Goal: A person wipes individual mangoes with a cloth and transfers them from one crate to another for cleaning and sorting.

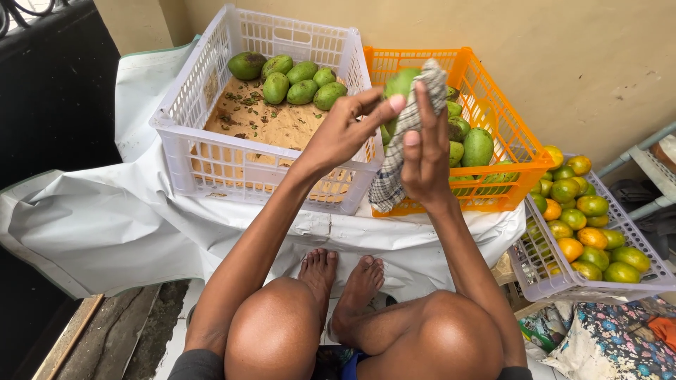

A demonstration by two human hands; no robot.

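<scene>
My left hand (345,130) grips a green mango (398,83) raised in front of me, thumb lying across its lower side. My right hand (424,151) presses a checked grey cloth (394,158) against the mango; the cloth drapes over the fruit's top and hangs down past my wrist. Behind my hands stands an orange crate (493,91) holding several green mangoes (477,146). To its left a white crate (211,141) holds several more green mangoes (303,83) at its far end on a brown liner.
A pale lavender crate (542,278) at the right is full of green and orange citrus fruits. The crates rest on a white sheet (127,211). My bare feet (341,281) and knees are below. A wall runs behind, and patterned fabric (620,345) lies at lower right.
</scene>
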